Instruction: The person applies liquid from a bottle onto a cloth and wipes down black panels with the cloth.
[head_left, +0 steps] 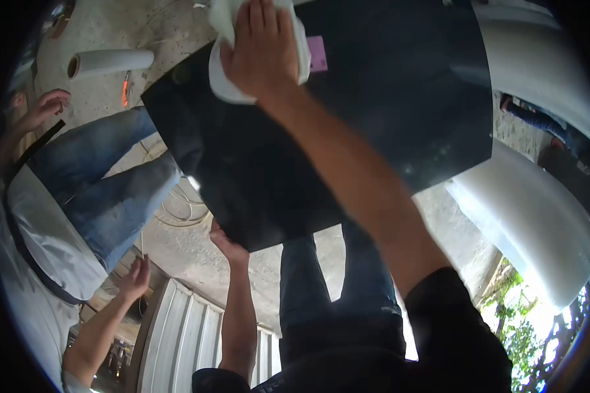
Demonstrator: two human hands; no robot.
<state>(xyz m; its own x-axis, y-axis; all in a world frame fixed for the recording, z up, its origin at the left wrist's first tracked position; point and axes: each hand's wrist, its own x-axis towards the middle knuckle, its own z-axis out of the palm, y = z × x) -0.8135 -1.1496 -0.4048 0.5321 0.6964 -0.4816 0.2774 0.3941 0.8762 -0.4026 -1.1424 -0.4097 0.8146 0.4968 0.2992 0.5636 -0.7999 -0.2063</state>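
A large dark, flat panel (387, 85) spans the middle of the view, tilted, with a slight sheen. My right hand (263, 56) presses a white folded cloth (229, 88) against its upper left part, with the fingers close together over the cloth. A small pink label (318, 54) is on the panel just right of that hand. Below, my left hand (228, 243) grips the panel's lower left corner, with the thumb at the edge. The fingers under the panel are hidden.
Another person in blue jeans (105, 177) stands at the left, both hands off the panel. A white roll (115, 63) and an orange-handled tool (125, 90) lie on the concrete floor. Coiled cord (180, 209) lies below the panel. Large wrapped rolls (524, 216) stand at right.
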